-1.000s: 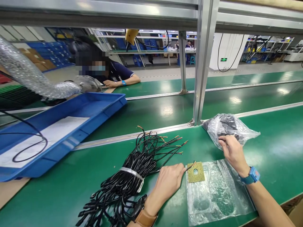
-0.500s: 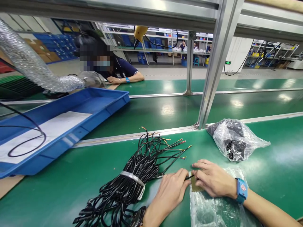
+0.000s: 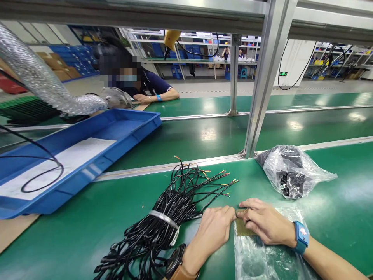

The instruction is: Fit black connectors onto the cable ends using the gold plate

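Head view: black cable bundle (image 3: 174, 204) points away rightward, left hand (image 3: 215, 226) clamps a strand (image 3: 198, 216), right hand (image 3: 264, 222) reaches left, fingers apart.

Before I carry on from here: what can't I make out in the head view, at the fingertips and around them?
- Whatever lies between the left hand and right hand fingertips: hidden by the fingers.
- Far side of the yellowish square: under the right hand.
- Exact contents of the clear bag: crumpled, shiny plastic.
- Lower end of the cable bundle: bottom edge.
- Blue tray: cut by left edge.
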Motion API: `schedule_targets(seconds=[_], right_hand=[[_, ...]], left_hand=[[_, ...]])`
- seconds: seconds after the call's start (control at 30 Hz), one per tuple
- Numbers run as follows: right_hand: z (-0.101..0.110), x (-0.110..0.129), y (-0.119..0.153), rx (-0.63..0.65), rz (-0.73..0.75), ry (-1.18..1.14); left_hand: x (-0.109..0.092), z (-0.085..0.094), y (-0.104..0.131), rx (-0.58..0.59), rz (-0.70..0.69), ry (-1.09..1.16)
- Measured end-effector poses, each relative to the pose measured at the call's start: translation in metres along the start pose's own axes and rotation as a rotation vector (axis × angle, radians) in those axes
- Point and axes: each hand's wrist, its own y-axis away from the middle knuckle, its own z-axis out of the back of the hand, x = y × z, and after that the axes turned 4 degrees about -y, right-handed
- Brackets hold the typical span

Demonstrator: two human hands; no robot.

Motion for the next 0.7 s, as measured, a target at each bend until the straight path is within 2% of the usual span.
schedule_targets(seconds=[0.2, 0.37, 0.53, 0.7], right_hand=[[0.004, -0.005, 0.003, -0.064, -0.055, -0.005], [0.006, -0.001, 0.001, 0.025, -0.056, -0.027], [0.01, -0.001, 0.003, -0.061, -0.067, -0.039], [0.007, 0.001, 0.003, 0.019, -0.012, -0.069]], left_hand=[[-0.001, -0.005, 0.003, 0.005, -0.002, -0.053], [-0.001, 0.0, 0.007, -0.018, 0.001, -0.04], [-0.003, 0.004, 0.012, -0.021, 0.012, -0.008], [-0.004, -0.001, 0.015, -0.038, 0.014, 0.008]])
